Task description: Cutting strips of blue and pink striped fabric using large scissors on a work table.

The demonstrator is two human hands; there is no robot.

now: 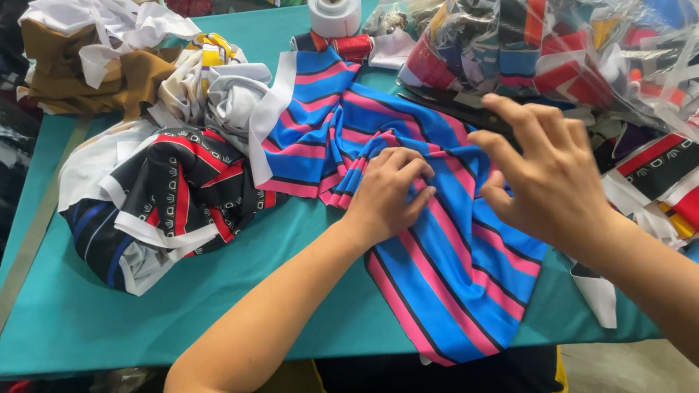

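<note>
A striped cloth (426, 240), blue and pink, is spread on the green table (71, 319). Its long way runs from the tape roll (335, 9) at the far edge down to the near edge, where it hangs over. It is pinched in bunched folds by the left hand (386, 194). The right hand (542, 173) is held just above it, fingers wide, beside a plastic bag (612, 22) of scraps.

Striped cloth (436, 248) in blue and pink with thin black lines, spread rumpled across the teal table top, bunched into folds near its middle, upper end toward the far edge, lower end hanging over the near edge
</note>
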